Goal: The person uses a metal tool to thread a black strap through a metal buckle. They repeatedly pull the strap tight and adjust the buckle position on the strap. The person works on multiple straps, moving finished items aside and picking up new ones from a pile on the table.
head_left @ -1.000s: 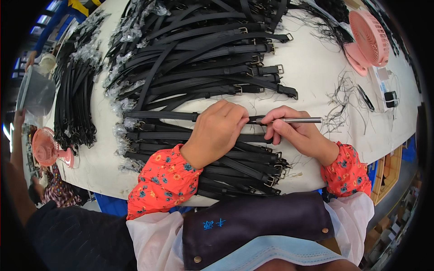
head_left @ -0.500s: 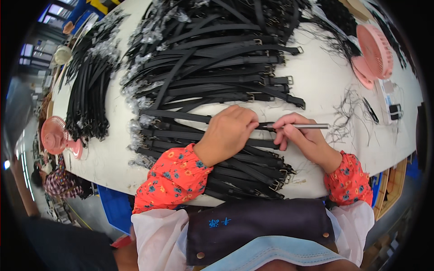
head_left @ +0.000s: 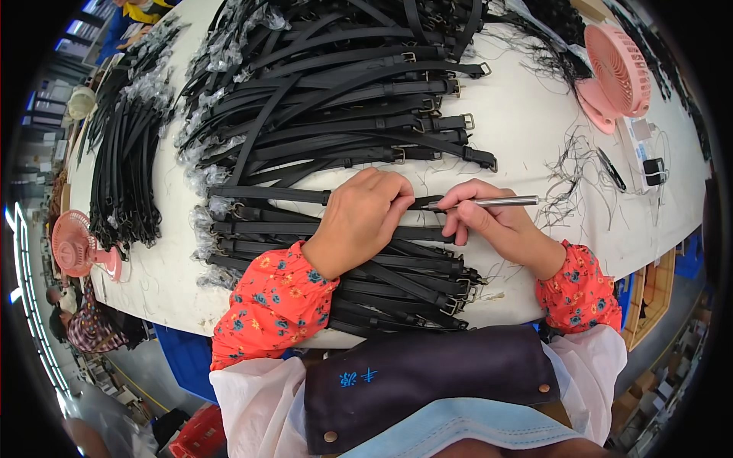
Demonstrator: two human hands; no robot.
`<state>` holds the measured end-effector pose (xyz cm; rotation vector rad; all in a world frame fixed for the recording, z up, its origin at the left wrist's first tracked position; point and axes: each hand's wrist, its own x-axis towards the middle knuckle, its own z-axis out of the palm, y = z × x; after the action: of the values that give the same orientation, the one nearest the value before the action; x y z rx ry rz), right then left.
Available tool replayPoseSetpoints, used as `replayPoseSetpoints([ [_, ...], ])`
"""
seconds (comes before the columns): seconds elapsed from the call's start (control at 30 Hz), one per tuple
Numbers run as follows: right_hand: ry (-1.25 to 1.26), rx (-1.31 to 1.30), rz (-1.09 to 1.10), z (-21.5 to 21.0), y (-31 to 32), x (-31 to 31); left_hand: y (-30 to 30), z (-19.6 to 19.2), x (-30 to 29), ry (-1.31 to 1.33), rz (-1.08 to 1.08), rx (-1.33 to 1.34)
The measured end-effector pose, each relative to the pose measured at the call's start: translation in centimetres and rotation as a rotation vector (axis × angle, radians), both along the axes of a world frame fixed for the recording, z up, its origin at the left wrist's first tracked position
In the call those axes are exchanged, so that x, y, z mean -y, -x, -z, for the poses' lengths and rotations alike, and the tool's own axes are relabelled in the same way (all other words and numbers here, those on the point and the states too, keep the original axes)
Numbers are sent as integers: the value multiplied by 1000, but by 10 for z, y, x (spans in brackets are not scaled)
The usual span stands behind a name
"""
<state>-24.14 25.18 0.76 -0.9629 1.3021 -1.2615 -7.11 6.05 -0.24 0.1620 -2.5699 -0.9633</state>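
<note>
My left hand is closed on a black belt, with thumb and fingers pinched near its buckle end. The belt stretches leftward across the white table. In my right hand is a slim silver pen-shaped tool, gripped between thumb and fingers and lying nearly level. Its thin tip points left at the belt end between my hands; whether it touches is too small to tell. My right fingers are also close to that belt end. More black belts lie under and in front of my left hand.
A large heap of buckled black belts fills the table's middle, and another bundle lies at left. Pink fans stand at both sides. Loose threads and a black pen-like tool lie at right.
The whole view has shifted, so the table and hands appear slightly farther left. Both hands keep their grips on belt and tool. A dark-clothed person at the lower left has left that spot.
</note>
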Motion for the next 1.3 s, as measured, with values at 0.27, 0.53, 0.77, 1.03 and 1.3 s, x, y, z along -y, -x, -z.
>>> replayPoseSetpoints([
  [0.27,-20,-27,0,-1,2,0,2,-1,1,-11,12,-2],
  [0.53,74,-94,108,2,-2,-2,-1,5,3,-156,-120,-37],
  [0.77,258,-732,40,16,-1,-3,-69,-40,32,403,-453,-361],
  [1.03,254,-705,58,39,12,0,-280,-34,-14,213,-1120,-268],
  [1.3,256,-653,105,40,12,4,-330,103,-105,-443,-1445,-401],
])
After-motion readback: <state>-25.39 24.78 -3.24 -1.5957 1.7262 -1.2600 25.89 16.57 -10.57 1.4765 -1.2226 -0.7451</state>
